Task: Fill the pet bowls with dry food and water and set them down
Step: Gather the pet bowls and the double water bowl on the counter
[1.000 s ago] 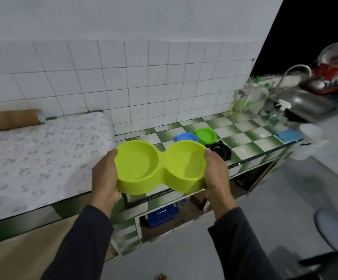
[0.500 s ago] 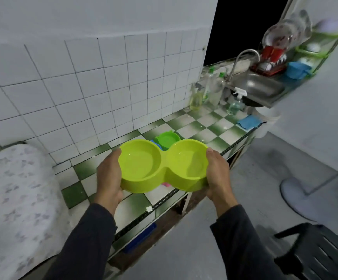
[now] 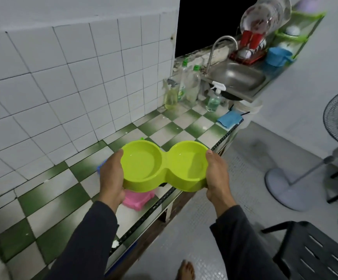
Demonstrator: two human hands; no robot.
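Observation:
A lime-green double pet bowl is held level in the air over the front edge of the green-and-white checked counter. My left hand grips its left end and my right hand grips its right end. Both wells look empty of food. A pink bowl sits on the counter just below the double bowl, partly hidden by it. A bit of a blue bowl peeks out behind my left hand. The steel sink with its curved tap is at the far end of the counter.
Several soap and spray bottles stand near the sink, with a blue cloth at the counter edge. A dish rack and blue jug sit past the sink. A standing fan and black chair occupy the floor at right.
The view has swung right along the counter toward the sink, which is now closer. Both hands keep the same grip on the double bowl, carried along with them.

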